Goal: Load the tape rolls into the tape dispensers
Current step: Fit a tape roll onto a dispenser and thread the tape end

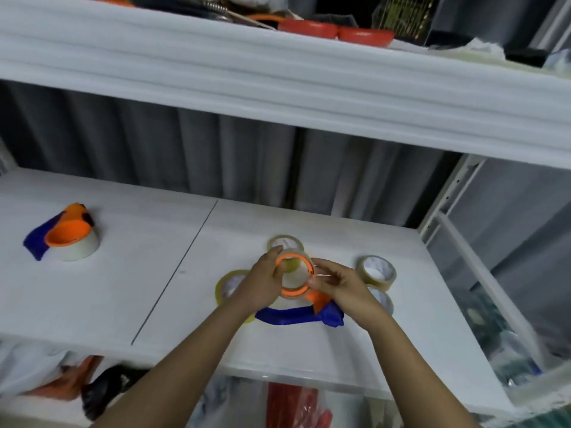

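Above the white shelf board [129,282] I hold an orange-and-blue tape dispenser [304,310] with a clear tape roll [293,274] on its orange hub. My left hand [262,284] grips the roll's left side. My right hand [338,284] pinches the roll's right edge, fingers curled over the dispenser. Its blue handle curves below both hands. Loose clear tape rolls lie around: one behind [285,242], one at the right [375,271], one partly hidden under my right wrist [383,301], and a yellowish one [228,284] under my left wrist. A second dispenser [66,234] with a roll fitted lies far left.
A thick white upper shelf [278,84] overhangs the work surface, with red lids [336,32] and clutter on top. Grey curtain hangs behind. A white metal rack upright [445,205] stands at the right. Bags and red packaging sit below the front edge.
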The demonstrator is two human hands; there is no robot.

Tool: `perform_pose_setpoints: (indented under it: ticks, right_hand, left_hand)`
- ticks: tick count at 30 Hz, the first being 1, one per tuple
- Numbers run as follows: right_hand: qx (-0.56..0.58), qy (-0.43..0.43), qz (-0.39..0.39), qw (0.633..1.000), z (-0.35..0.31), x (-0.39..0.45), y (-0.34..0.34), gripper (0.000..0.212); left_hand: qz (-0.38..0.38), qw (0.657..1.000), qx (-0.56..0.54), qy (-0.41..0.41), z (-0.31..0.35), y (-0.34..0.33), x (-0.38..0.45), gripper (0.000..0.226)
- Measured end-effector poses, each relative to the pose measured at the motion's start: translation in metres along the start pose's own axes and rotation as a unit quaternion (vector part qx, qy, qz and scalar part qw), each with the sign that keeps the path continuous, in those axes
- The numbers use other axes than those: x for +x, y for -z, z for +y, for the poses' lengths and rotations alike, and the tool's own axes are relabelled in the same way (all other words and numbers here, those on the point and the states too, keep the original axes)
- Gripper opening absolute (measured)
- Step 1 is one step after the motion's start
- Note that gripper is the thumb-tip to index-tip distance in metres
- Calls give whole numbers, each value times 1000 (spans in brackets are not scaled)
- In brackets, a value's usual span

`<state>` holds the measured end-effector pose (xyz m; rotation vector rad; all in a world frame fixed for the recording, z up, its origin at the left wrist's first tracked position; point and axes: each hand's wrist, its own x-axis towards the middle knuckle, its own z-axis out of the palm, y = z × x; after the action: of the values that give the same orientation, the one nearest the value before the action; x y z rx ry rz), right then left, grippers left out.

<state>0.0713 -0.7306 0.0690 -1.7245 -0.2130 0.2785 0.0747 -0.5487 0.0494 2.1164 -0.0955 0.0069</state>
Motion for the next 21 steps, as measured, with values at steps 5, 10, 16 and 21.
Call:
perform_pose_setpoints:
  ticks: [5,10,16,21]
  right_hand:
    - [-34,-18,-21,999,21,-2,14,32]
    - [-57,-45,-15,997,39,-1,18,36]
    - [-87,-37,3,995,47,-1,14,33]
    - [-113,-32,34,993,51,-3,6,32]
  left_hand:
    - [6,999,29,27,-2,-34,-9,54]
    - [17,997,54,50,-3,-50,-14,56]
    - [21,997,49,56,-2,-56,-13,56]
    - [28,997,33,63,-4,-62,-13,55]
